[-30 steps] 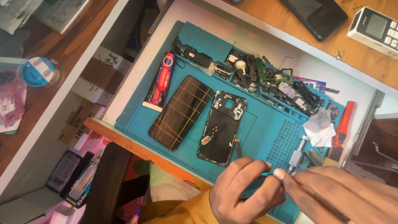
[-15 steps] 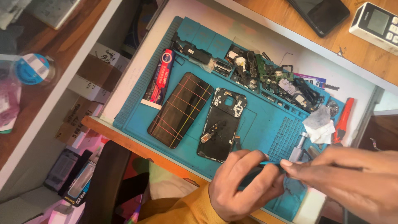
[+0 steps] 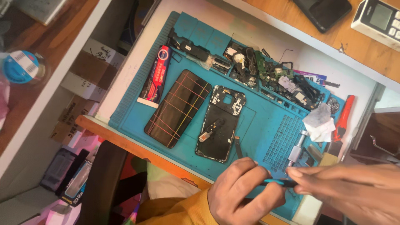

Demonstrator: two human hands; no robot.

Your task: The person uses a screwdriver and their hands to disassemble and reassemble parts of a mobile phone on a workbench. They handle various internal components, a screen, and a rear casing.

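Note:
My left hand [image 3: 243,193] and my right hand [image 3: 354,189] meet at the near edge of a blue repair mat [image 3: 266,121], both pinching a thin dark-and-teal tool [image 3: 278,182] held level between them. Just beyond my left hand lies an opened phone frame [image 3: 221,123] with its inner parts showing. To its left rests a dark phone screen [image 3: 178,108] bound with several rubber bands. A small metal screwdriver [image 3: 296,151] lies close to my right fingertips.
A heap of small phone parts [image 3: 271,75] fills the mat's far side. A red-and-black glue tube [image 3: 157,75], crumpled tissue [image 3: 320,121], an orange-handled tool [image 3: 344,111], a dark phone [image 3: 324,12] and a white handset [image 3: 377,18] sit around. A blue-lidded jar [image 3: 18,66] stands left.
My view has shifted slightly. Both hands stay together on the thin tool; my right hand has drawn a little to the right, exposing more of the tool between the hands.

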